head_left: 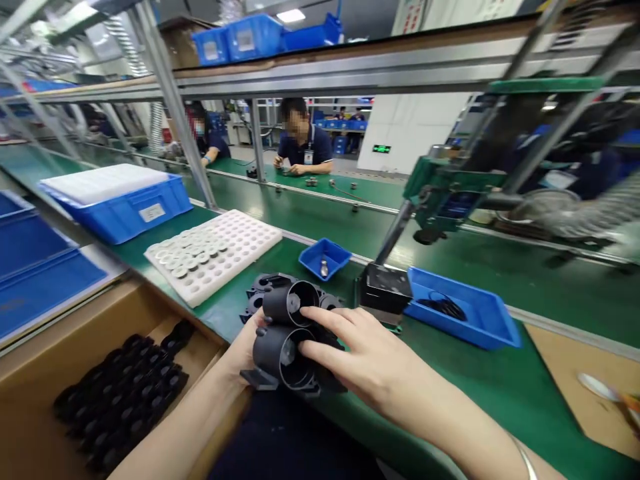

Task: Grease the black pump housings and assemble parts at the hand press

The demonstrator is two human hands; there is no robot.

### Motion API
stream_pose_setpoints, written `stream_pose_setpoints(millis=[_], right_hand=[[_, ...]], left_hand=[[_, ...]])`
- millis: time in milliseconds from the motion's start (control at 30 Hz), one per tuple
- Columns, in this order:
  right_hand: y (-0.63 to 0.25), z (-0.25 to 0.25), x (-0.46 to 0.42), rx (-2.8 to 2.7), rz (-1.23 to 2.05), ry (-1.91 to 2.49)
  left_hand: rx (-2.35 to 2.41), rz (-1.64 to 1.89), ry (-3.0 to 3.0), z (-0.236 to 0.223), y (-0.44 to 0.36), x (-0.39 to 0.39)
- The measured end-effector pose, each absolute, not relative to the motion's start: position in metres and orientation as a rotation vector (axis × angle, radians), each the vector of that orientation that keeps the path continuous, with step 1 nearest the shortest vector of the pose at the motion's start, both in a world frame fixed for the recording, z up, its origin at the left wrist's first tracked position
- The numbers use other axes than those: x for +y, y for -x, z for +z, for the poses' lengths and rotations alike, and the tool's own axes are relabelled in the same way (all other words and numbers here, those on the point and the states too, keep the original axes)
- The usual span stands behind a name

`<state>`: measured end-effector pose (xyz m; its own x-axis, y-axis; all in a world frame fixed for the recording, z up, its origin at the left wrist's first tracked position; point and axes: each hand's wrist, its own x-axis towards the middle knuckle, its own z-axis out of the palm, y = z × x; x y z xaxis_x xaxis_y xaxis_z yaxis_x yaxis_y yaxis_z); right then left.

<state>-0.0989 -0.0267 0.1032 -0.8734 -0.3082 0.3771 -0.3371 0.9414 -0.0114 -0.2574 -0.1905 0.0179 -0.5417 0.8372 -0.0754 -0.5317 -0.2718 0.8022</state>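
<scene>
My left hand (243, 353) grips a black plastic double-tube housing (273, 350) from its left side; most of its fingers are hidden behind the part. Two round tubes open toward the right, and a grey disc shows inside each. From the right, my right hand (367, 357) reaches over with two fingers stretched apart, one tip in each tube's mouth. Its other fingers are out of sight. More black plastic parts (260, 288) lie on the green bench just behind the housing.
A cardboard box (200, 357) with black parts stands at lower left. Beyond it, a white foam tray (240, 233) holds pale rings. A small blue bin (325, 250), a black block (385, 287), a long blue tray (485, 320) and a green press (445, 193) line the bench. Co-workers sit opposite.
</scene>
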Motion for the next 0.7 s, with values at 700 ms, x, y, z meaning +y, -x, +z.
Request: stream_pose_setpoints(millis=[700], right_hand=[[0.083, 0.062, 0.003, -3.249, -0.159, -0.341]], left_hand=[[1.877, 1.693, -0.799, 0.012, 0.244, -0.226]])
